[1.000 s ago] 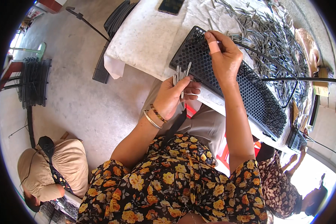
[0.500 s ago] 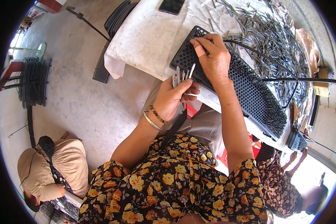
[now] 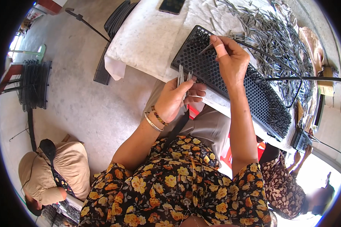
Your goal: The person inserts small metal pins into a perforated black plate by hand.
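My left hand (image 3: 171,100) is closed around a small bundle of thin grey metal rods (image 3: 180,72), just off the near edge of a long black perforated tray (image 3: 201,62). Over the tray's far-left part, my right hand (image 3: 234,64) pinches a single thin rod (image 3: 205,49) between thumb and fingers, held aslant. I cannot tell whether its lower tip touches a hole. The tray lies slanted on a white-covered table (image 3: 144,39). Its right end is crowded with dark upright pieces, while round holes show along its middle.
A wide heap of loose rods (image 3: 280,53) spreads beyond the tray. A thin black bar (image 3: 310,79) juts across at right. A phone (image 3: 172,6) lies at the table's far side. One person (image 3: 55,170) is at lower left, another (image 3: 284,185) at lower right.
My right hand has moved right and back from the tray's far-left corner, and a thin rod now shows in its pinch. A bright rod that stuck out of the left-hand bundle no longer shows there.
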`<state>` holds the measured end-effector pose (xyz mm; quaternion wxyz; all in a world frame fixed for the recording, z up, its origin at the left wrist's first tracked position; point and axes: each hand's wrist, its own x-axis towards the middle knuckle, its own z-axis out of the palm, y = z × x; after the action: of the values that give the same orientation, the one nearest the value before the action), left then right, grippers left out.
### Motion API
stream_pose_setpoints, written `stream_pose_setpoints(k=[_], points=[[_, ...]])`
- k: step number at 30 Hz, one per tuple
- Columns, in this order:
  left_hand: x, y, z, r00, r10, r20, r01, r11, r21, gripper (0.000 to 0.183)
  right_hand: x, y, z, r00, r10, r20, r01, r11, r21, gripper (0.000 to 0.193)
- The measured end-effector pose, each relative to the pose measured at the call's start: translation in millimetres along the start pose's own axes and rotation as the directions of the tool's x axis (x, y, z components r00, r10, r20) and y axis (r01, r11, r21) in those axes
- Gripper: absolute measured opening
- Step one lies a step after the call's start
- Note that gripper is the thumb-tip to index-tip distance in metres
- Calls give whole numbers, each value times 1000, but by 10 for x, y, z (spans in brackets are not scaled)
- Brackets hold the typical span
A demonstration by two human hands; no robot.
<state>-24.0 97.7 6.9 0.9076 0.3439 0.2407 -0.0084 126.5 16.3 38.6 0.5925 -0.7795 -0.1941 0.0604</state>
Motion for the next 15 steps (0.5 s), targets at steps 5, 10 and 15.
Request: stream_pose_setpoints(k=[5,10,15], points=[[42,-44,-78,997,-18,73,21,999,-43,25,106,203,107,970,-238,-59,232,969,-88,14],[-20,15,-11,997,-70,13,70,997,-17,25,51,248,143,815,-574,85,555,729,-400,15],[-16,-18,-42,999,-39,16,39,999,-36,27,-12,156,129,856,-511,82,489,746,-453,16]])
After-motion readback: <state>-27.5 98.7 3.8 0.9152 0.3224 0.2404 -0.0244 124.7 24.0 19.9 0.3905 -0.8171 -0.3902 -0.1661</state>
